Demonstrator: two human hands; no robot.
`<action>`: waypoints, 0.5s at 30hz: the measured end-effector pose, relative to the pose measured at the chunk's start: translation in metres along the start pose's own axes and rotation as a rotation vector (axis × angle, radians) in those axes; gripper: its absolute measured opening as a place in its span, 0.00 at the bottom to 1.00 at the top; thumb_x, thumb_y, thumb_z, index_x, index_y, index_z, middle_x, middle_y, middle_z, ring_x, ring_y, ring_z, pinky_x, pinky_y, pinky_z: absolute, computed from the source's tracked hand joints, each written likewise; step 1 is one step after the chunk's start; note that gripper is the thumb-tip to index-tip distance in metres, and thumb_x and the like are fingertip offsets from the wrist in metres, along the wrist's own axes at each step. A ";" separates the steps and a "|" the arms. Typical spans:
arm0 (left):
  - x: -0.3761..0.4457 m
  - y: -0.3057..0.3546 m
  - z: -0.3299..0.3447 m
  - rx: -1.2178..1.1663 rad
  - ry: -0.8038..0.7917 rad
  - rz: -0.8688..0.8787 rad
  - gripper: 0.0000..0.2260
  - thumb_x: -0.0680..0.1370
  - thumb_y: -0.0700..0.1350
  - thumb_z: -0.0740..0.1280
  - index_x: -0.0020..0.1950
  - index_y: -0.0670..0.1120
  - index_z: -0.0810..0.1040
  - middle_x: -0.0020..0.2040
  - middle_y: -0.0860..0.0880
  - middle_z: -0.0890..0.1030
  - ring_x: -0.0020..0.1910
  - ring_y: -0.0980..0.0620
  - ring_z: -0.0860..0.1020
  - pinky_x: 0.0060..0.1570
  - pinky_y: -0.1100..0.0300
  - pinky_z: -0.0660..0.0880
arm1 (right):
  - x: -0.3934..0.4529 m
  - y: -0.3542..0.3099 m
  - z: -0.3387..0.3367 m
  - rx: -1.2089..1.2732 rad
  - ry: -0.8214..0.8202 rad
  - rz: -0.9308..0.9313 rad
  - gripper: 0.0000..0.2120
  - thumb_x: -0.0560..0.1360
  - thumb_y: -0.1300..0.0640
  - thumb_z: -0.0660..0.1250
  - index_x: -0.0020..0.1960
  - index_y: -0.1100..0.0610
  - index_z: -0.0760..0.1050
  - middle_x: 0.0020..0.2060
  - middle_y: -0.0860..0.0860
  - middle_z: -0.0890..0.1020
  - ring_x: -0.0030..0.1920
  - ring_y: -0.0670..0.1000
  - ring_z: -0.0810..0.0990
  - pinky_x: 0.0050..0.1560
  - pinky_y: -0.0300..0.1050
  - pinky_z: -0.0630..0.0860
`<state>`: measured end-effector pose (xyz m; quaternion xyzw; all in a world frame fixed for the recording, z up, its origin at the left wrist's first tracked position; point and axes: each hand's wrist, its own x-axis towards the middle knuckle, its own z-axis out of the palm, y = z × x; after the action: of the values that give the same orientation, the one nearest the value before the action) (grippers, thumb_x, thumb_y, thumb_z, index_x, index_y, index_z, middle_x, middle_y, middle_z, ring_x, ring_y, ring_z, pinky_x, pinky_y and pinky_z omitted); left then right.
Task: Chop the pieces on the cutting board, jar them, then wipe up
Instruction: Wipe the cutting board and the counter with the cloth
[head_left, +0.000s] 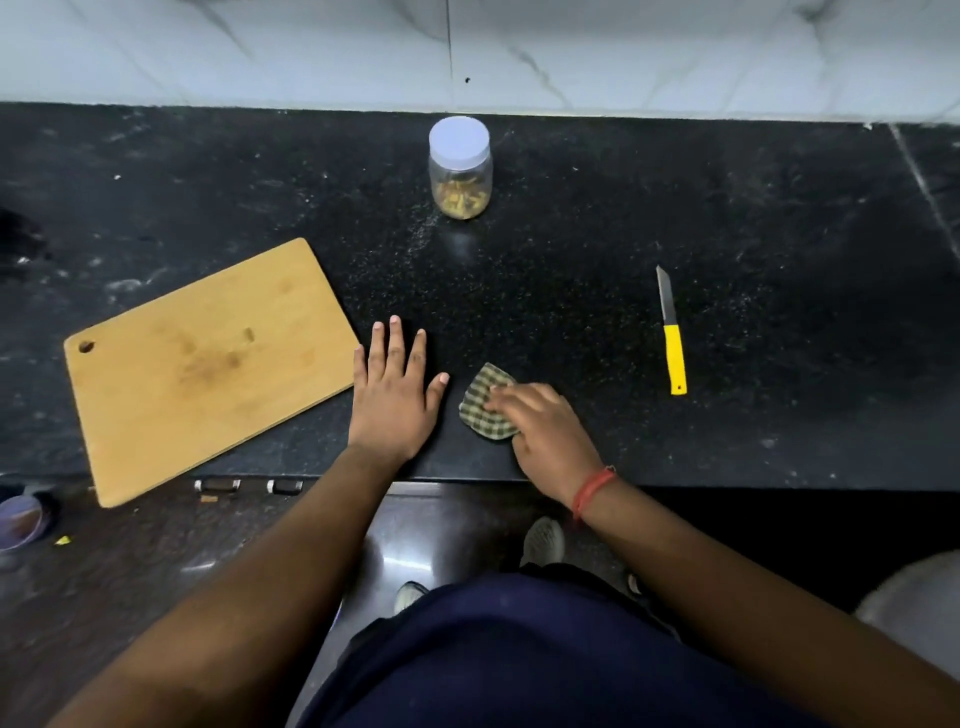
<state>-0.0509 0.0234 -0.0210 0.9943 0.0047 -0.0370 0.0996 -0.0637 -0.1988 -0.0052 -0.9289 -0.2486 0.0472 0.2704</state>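
Nearest, bottom left below the bench (779, 218) edge: a round container (21, 521), cut off by the frame, contents not readable; a pale rounded object (914, 597) at bottom right, also cut off and unidentifiable. On the black bench, near edge: left hand (396, 396), flat on the surface, fingers straight and spread, holding nothing, its little-finger side just beside the cutting board (208, 364). Right hand (545, 431), red thread at the wrist, fingers bent down onto a folded checked cloth (480, 405), pressing it to the bench; the fingers are blurred and the hand covers the cloth's right part. Cloth lies between the two hands. Cutting board, wooden, bare, set at an angle, its near corner overhanging the bench edge. Knife (671, 332), yellow handle, lying well right of the right hand, blade pointing away. Farthest: jar (460, 169), lidded, upright near the wall, chopped yellowish pieces (460, 197) in its bottom.
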 end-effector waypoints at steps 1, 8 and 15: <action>-0.007 -0.008 -0.001 -0.005 0.002 0.004 0.34 0.82 0.63 0.42 0.83 0.46 0.55 0.83 0.40 0.48 0.82 0.41 0.43 0.79 0.40 0.45 | -0.008 -0.011 0.007 0.003 -0.012 -0.001 0.28 0.65 0.68 0.58 0.62 0.54 0.78 0.63 0.49 0.78 0.62 0.55 0.73 0.62 0.55 0.73; -0.048 -0.067 -0.011 -0.020 0.020 -0.019 0.33 0.82 0.62 0.42 0.83 0.45 0.55 0.83 0.39 0.49 0.82 0.39 0.45 0.79 0.39 0.47 | -0.028 -0.087 0.050 0.165 -0.138 -0.074 0.24 0.68 0.68 0.57 0.58 0.55 0.81 0.60 0.49 0.80 0.60 0.52 0.74 0.65 0.45 0.70; -0.088 -0.136 -0.026 -0.008 0.047 -0.114 0.30 0.85 0.60 0.47 0.83 0.46 0.52 0.83 0.40 0.45 0.82 0.40 0.41 0.79 0.41 0.44 | 0.012 -0.158 0.052 1.032 0.058 0.617 0.22 0.74 0.75 0.55 0.56 0.58 0.81 0.53 0.61 0.83 0.48 0.57 0.82 0.51 0.47 0.76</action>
<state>-0.1388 0.1617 -0.0160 0.9926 0.0636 -0.0192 0.1012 -0.1340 -0.0532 0.0345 -0.7079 0.0952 0.2128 0.6667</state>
